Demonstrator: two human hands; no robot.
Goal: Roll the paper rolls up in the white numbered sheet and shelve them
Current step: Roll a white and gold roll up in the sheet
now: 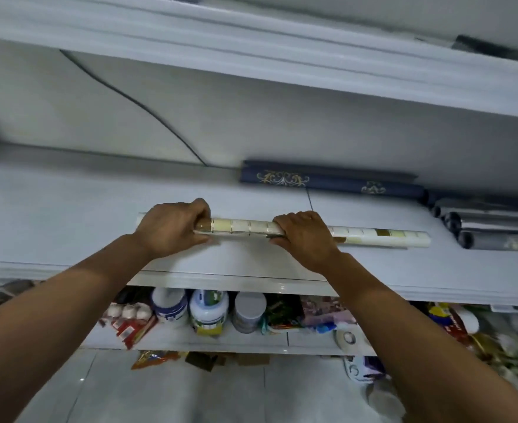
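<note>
- gripping the paper roll [245, 227] with both hands, fingers curled over its top and thumbs along its near side.
- holding it with the left hand [172, 227] close to the roll's left end, with only a short stub of white edge showing past the knuckles.
- holding it with the right hand [305, 239] around mid-length, leaving the long right half of the roll sticking out free.
- resting the roll on, or just above, the white shelf [68, 215], near the front edge; not managing to tell whether fully set down.
- lying with its long axis running left to right, roughly parallel to the shelf's front edge, straight ahead of both hands.
- sitting well apart from the navy roll [328, 180] with gold ornament at the back wall, and ending just short of the dark and silvery rolls [496, 230] stacked at the right.
- judging the next move as a push away toward the back, shared by both hands, with the right hand nearer the neighbouring rolls.
- showing a pattern of cream and brown squares on the roll; not making out any white numbered sheet around it, nor any numbers.
- reading nothing: labels on the jars [209, 309] and packets on the lower shelf [251, 340] blurring out, no brand legible.
</note>
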